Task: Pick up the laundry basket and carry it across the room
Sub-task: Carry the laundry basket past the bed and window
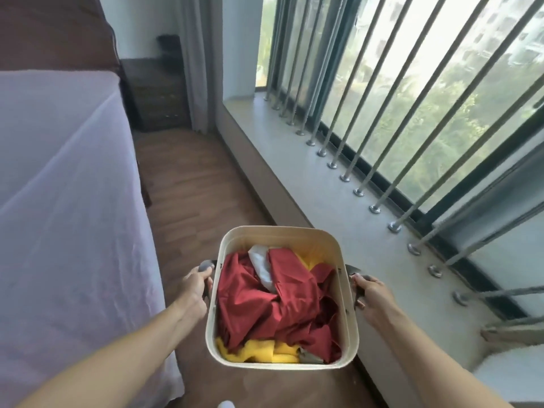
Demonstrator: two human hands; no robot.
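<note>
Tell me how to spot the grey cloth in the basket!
Find the cream laundry basket held by the left hand and right hand between the bed and the window ledge. Look at its far end. The grey cloth is a pale strip lying on the red clothes, not yellow like the yellow cloth.

cream laundry basket (347, 290), red cloth (273, 313), yellow cloth (259, 353), lilac bedsheet (64, 201)
</note>
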